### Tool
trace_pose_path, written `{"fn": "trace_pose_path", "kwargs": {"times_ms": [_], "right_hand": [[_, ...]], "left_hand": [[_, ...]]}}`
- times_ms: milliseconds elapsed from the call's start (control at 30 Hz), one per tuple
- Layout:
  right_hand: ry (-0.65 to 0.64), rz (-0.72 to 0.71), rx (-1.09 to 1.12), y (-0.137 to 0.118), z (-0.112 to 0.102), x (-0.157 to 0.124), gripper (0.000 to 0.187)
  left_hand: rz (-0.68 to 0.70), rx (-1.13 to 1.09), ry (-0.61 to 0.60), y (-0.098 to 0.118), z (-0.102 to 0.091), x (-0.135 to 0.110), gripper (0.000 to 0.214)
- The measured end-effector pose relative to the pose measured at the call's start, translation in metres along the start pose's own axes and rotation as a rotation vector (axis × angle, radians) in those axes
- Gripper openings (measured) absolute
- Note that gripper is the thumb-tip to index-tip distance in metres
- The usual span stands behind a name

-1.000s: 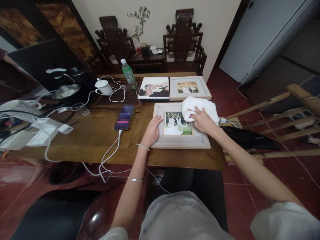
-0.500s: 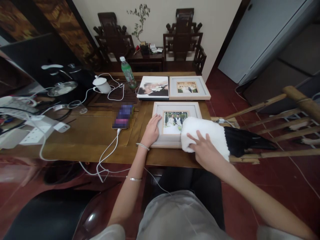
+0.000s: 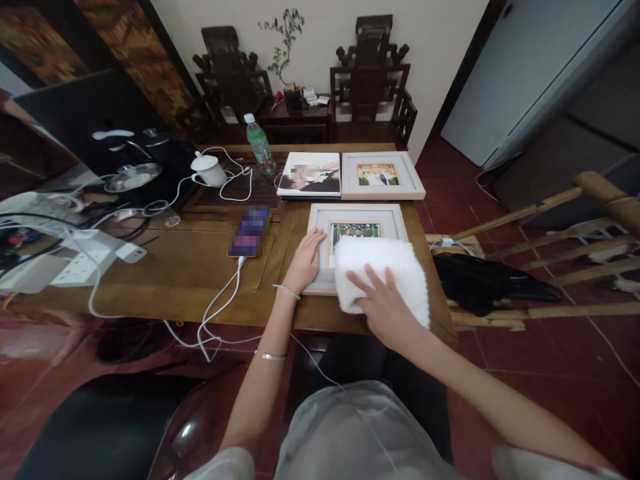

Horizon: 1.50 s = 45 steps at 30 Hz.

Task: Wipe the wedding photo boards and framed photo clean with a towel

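A light wooden picture frame (image 3: 357, 212) with a pale mat and a photo lies face up on the table. My left hand (image 3: 303, 261) holds its left edge, fingers close together along the border. My right hand (image 3: 385, 310) holds a fluffy white cloth (image 3: 385, 257) against the frame, fingers spread on top of it. The cloth covers the lower right of the frame and much of the photo, and reaches past the near edge onto the tabletop.
Behind lie another frame (image 3: 413, 177) and a white-edged photo piece (image 3: 313, 167). A green bottle (image 3: 260, 143), lidded white cup (image 3: 209, 171), charging phone (image 3: 249, 231) and white power strip (image 3: 83, 263) with tangled cables stand leftward. A bamboo chair (image 3: 530, 207) is at right.
My right hand has moved left with the cloth, which now hides more of the photo and has come away from the black item on the chair. My left hand stays on the frame.
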State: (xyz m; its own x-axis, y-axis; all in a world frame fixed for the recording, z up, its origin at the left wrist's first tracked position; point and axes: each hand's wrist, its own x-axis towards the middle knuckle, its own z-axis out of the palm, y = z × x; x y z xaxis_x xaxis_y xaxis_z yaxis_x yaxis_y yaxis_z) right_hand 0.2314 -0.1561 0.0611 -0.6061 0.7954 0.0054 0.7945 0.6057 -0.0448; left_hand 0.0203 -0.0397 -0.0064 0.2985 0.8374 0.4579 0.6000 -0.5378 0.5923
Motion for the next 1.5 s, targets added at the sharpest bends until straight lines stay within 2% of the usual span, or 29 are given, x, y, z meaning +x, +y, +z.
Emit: {"fn": "trace_pose_path", "kwargs": {"times_ms": [133, 200, 267, 433, 533, 633, 767, 867, 933, 1067, 1200, 1267, 1367, 1500], "right_hand": [[0.032, 0.112, -0.065, 0.038, -0.009, -0.046, 0.04], [0.05, 0.136, -0.074, 0.054, -0.009, -0.053, 0.042], [0.059, 0.161, -0.062, 0.068, -0.008, -0.046, 0.044], [0.059, 0.232, -0.051, 0.107, -0.007, 0.011, 0.05], [0.076, 0.264, -0.045, 0.119, -0.014, 0.052, 0.053], [0.152, 0.244, -0.044, 0.108, -0.018, 0.091, 0.056], [0.237, 0.113, -0.079, 0.073, -0.011, 0.14, 0.053], [0.219, 0.053, -0.1, 0.059, 0.0, 0.166, 0.043], [0.182, 0.066, -0.112, 0.061, 0.003, 0.173, 0.041], [0.16, 0.155, -0.138, 0.092, -0.001, 0.157, 0.046], [0.126, 0.258, -0.172, 0.135, -0.013, 0.117, 0.047], [0.094, 0.288, -0.215, 0.143, -0.015, 0.094, 0.044], [0.015, 0.28, -0.279, 0.126, -0.016, 0.055, 0.042], [-0.112, 0.225, -0.235, 0.069, -0.025, 0.002, 0.043]], "left_hand": [[-0.002, 0.048, -0.003, 0.001, 0.003, -0.001, 0.041], [-0.006, 0.059, -0.018, 0.001, 0.005, -0.002, 0.043], [-0.009, 0.059, -0.033, 0.001, 0.006, -0.002, 0.045], [-0.032, 0.059, -0.051, 0.002, 0.005, -0.002, 0.045], [-0.035, 0.049, -0.053, 0.001, 0.004, -0.001, 0.044], [-0.012, 0.035, -0.027, 0.0, 0.004, 0.0, 0.043], [0.021, 0.028, -0.01, 0.0, 0.002, 0.001, 0.04], [0.017, 0.018, -0.003, 0.002, 0.001, 0.001, 0.039], [0.01, 0.003, -0.003, 0.002, 0.0, 0.002, 0.04], [0.023, -0.029, -0.011, -0.001, -0.001, 0.001, 0.047], [0.018, -0.057, 0.01, -0.002, 0.0, 0.0, 0.052], [0.012, -0.054, 0.03, -0.001, 0.001, -0.001, 0.054], [0.009, -0.05, 0.04, 0.001, 0.0, -0.002, 0.054], [0.028, -0.047, 0.038, 0.002, 0.0, -0.003, 0.054]]}}
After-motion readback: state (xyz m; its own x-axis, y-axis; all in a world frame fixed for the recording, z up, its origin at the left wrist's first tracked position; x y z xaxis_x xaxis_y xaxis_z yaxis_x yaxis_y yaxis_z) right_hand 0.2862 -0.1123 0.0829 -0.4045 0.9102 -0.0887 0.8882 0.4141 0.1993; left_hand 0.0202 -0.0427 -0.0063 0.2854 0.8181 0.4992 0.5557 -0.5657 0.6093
